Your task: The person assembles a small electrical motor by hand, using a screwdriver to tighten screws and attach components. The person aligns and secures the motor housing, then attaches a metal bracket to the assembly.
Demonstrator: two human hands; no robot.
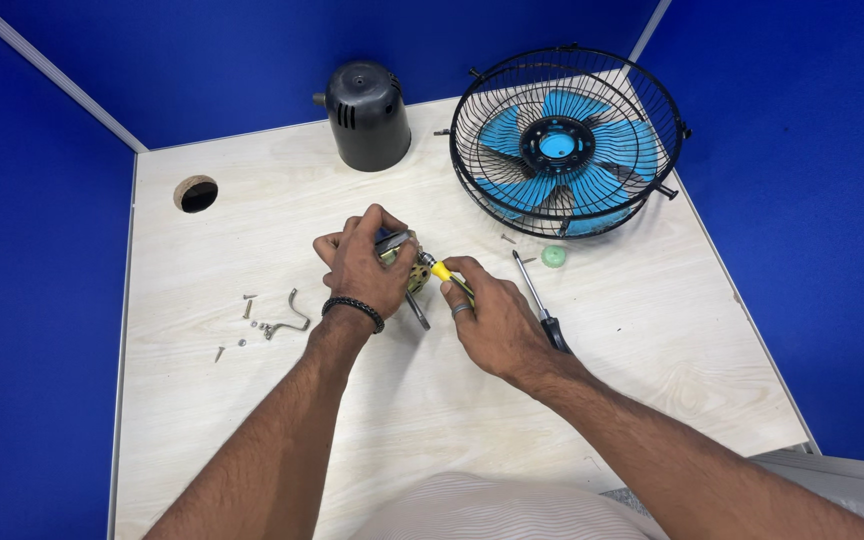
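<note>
Both hands clamped — left [364,268] on motor part [414,276], right [487,318] on screwdriver [440,270] pointing upper-left.

On the pale wooden table [252,420], enclosed by blue partition walls [822,250], lie a black motor housing [366,115], a caged fan with blue blades [564,140], a black-handled screwdriver [542,302], a green cap [553,256], loose screws [246,307], a bent metal bracket [292,318] and a cable hole [196,194].

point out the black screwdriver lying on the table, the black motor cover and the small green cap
black-handled screwdriver [542,305]: head view, lower shaft by the handle
black domed plastic motor cover [367,115]: head view, side wall
small round green cap [553,256]: head view, top
</note>
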